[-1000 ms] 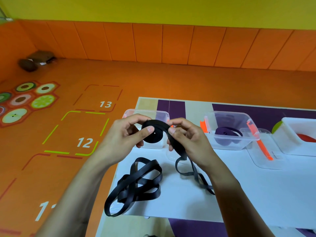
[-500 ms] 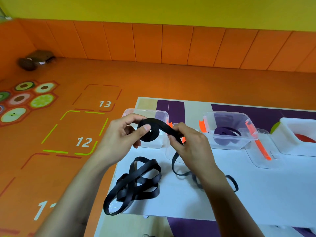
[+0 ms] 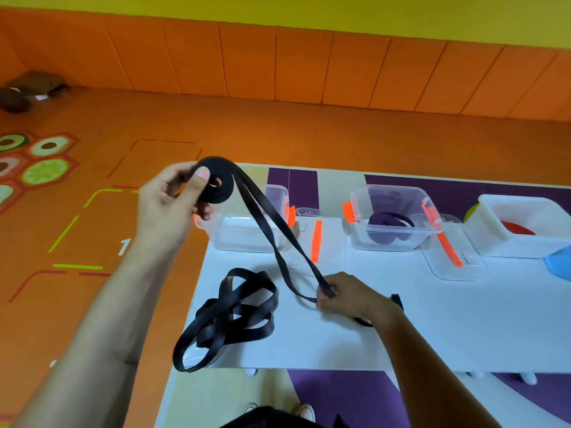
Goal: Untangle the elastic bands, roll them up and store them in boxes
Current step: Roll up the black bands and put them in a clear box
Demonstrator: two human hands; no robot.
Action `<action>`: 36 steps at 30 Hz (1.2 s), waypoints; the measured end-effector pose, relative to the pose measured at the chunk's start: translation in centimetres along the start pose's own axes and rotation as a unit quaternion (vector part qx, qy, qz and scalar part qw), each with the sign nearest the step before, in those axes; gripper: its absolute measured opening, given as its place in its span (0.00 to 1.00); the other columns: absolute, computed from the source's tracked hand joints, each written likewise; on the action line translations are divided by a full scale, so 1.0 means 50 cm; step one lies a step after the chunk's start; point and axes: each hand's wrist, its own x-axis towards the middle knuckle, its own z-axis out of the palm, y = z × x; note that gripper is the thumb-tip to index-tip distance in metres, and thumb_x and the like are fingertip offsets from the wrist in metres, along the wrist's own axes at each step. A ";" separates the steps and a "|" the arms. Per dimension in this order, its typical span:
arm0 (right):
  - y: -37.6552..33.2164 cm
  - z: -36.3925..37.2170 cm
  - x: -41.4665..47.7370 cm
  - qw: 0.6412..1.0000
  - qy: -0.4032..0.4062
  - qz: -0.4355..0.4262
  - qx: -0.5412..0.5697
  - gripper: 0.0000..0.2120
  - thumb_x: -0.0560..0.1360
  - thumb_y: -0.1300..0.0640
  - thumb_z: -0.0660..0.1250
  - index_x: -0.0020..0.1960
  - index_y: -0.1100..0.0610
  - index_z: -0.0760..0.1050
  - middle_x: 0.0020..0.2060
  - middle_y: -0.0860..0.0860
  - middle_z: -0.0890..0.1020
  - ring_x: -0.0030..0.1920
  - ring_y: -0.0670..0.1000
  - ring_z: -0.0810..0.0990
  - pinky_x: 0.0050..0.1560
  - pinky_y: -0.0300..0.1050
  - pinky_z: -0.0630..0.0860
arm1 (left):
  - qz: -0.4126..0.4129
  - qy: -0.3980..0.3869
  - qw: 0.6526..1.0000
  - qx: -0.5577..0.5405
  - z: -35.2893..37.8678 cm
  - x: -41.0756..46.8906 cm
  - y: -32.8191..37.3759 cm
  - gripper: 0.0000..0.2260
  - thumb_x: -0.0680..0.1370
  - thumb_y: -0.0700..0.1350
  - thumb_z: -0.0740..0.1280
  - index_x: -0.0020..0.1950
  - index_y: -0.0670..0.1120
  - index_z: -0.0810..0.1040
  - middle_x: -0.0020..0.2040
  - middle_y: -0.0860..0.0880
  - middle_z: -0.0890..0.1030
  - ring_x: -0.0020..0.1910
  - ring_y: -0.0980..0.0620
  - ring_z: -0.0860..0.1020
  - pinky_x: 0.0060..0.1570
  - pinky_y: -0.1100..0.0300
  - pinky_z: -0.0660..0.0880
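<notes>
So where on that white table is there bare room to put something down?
The widest bare stretch of the white table lies right of the right hand, in front of the white box. A narrow strip runs between the tangled black bands and the left clear box. The far edge is crowded with those boxes and their lids.

The top of the wall is a yellow-green strip (image 3: 278, 7). Below it runs a band of orange padded panels (image 3: 309, 66) with upright seams. The orange floor (image 3: 278, 131) carries printed markings: dashed squares (image 3: 63, 233) in green and red, one with a white numeral, and a cluster of hexagons with fruit-slice pictures (image 3: 43, 171) at far left. A dark brown bundle (image 3: 27, 88) lies in the far left corner against the wall. A white table (image 3: 432, 319) stands on a cream and purple mat (image 3: 340, 396). The light is even and soft.
</notes>
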 end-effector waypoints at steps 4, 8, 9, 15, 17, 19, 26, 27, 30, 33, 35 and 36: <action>0.162 0.040 -0.009 0.984 -0.078 0.136 -0.084 0.06 0.72 0.57 0.71 0.39 0.48 0.78 0.40 0.51 0.84 0.41 0.50 0.83 0.42 0.44 0.78 | 0.009 0.044 0.999 0.018 -0.013 0.021 -0.004 0.02 0.81 0.46 0.69 0.51 0.53 0.81 0.39 0.56 0.82 0.25 0.55 0.75 0.28 0.62 0.74; 0.269 0.071 -0.042 0.967 0.070 0.199 -0.141 0.04 0.80 0.53 0.65 0.50 0.52 0.77 0.45 0.50 0.80 0.44 0.53 0.81 0.40 0.43 0.73 | 0.016 0.044 0.998 0.036 -0.012 0.019 -0.013 0.03 0.81 0.47 0.69 0.50 0.55 0.82 0.40 0.54 0.82 0.25 0.55 0.75 0.27 0.63 0.74; 0.277 0.072 -0.050 0.957 0.136 0.214 -0.141 0.06 0.81 0.54 0.63 0.51 0.52 0.78 0.45 0.50 0.79 0.46 0.55 0.81 0.42 0.45 0.74 | 0.017 0.043 0.998 0.041 -0.007 0.014 -0.017 0.03 0.82 0.47 0.69 0.50 0.54 0.82 0.41 0.53 0.82 0.25 0.55 0.75 0.28 0.63 0.74; 0.287 0.018 -0.095 0.825 0.472 0.309 0.038 0.15 0.81 0.63 0.58 0.65 0.56 0.74 0.59 0.62 0.74 0.50 0.68 0.78 0.50 0.53 0.70 | 0.009 0.072 0.996 0.057 0.008 0.000 -0.034 0.07 0.82 0.49 0.69 0.56 0.48 0.81 0.44 0.54 0.83 0.26 0.52 0.75 0.29 0.60 0.75; 0.293 0.003 -0.106 0.808 0.486 0.328 0.053 0.15 0.80 0.65 0.61 0.66 0.57 0.71 0.62 0.63 0.71 0.48 0.69 0.78 0.51 0.57 0.73 | 0.016 0.046 0.997 0.060 0.011 -0.005 -0.035 0.06 0.82 0.48 0.69 0.56 0.49 0.81 0.45 0.52 0.83 0.26 0.52 0.75 0.30 0.59 0.75; 0.303 -0.004 -0.105 0.820 0.441 0.362 0.044 0.14 0.80 0.66 0.61 0.64 0.60 0.70 0.60 0.63 0.70 0.48 0.68 0.77 0.49 0.56 0.71 | 0.018 -0.012 0.998 0.055 0.016 -0.015 -0.033 0.03 0.82 0.47 0.69 0.55 0.52 0.81 0.45 0.52 0.83 0.27 0.52 0.76 0.31 0.58 0.76; 0.263 -0.005 -0.075 0.911 0.097 0.399 -0.045 0.33 0.72 0.63 0.74 0.73 0.59 0.65 0.65 0.62 0.66 0.50 0.60 0.77 0.58 0.55 0.80 | 0.016 -0.192 0.978 0.080 0.044 -0.046 -0.023 0.06 0.78 0.45 0.71 0.53 0.55 0.83 0.47 0.45 0.82 0.30 0.49 0.79 0.33 0.59 0.77; 0.242 -0.014 -0.069 0.922 0.097 0.371 -0.052 0.35 0.72 0.65 0.72 0.75 0.58 0.63 0.62 0.60 0.68 0.56 0.62 0.78 0.60 0.53 0.79 | 0.011 -0.201 0.976 0.086 0.048 -0.049 -0.023 0.06 0.78 0.44 0.71 0.53 0.54 0.83 0.46 0.45 0.83 0.30 0.49 0.79 0.33 0.59 0.78; 0.147 -0.057 -0.047 0.949 0.229 0.214 -0.047 0.26 0.76 0.61 0.69 0.72 0.54 0.70 0.62 0.59 0.74 0.55 0.57 0.80 0.57 0.46 0.75 | -0.003 -0.228 0.970 0.080 0.060 -0.061 -0.021 0.07 0.78 0.43 0.71 0.53 0.54 0.83 0.46 0.48 0.84 0.31 0.49 0.78 0.34 0.58 0.78; -0.008 -0.092 -0.043 0.926 0.369 -0.019 0.070 0.09 0.80 0.57 0.66 0.58 0.48 0.80 0.53 0.47 0.84 0.49 0.47 0.81 0.54 0.43 0.75 | -0.012 -0.246 0.966 0.082 0.066 -0.070 -0.018 0.06 0.77 0.47 0.72 0.53 0.55 0.83 0.44 0.50 0.85 0.31 0.48 0.79 0.35 0.56 0.79; -0.120 -0.095 -0.054 0.906 0.367 -0.152 0.148 0.07 0.82 0.56 0.66 0.55 0.49 0.82 0.49 0.43 0.85 0.51 0.45 0.83 0.55 0.42 0.77 | -0.013 -0.249 0.965 0.078 0.069 -0.074 -0.013 0.07 0.75 0.50 0.72 0.53 0.54 0.83 0.43 0.51 0.86 0.32 0.48 0.79 0.35 0.55 0.79; -0.169 -0.090 -0.063 0.899 0.340 -0.204 0.184 0.07 0.83 0.55 0.66 0.56 0.51 0.82 0.49 0.43 0.85 0.53 0.46 0.83 0.57 0.41 0.77 | -0.012 -0.250 0.965 0.076 0.071 -0.075 -0.011 0.07 0.75 0.50 0.71 0.53 0.54 0.83 0.44 0.51 0.86 0.32 0.48 0.79 0.35 0.55 0.79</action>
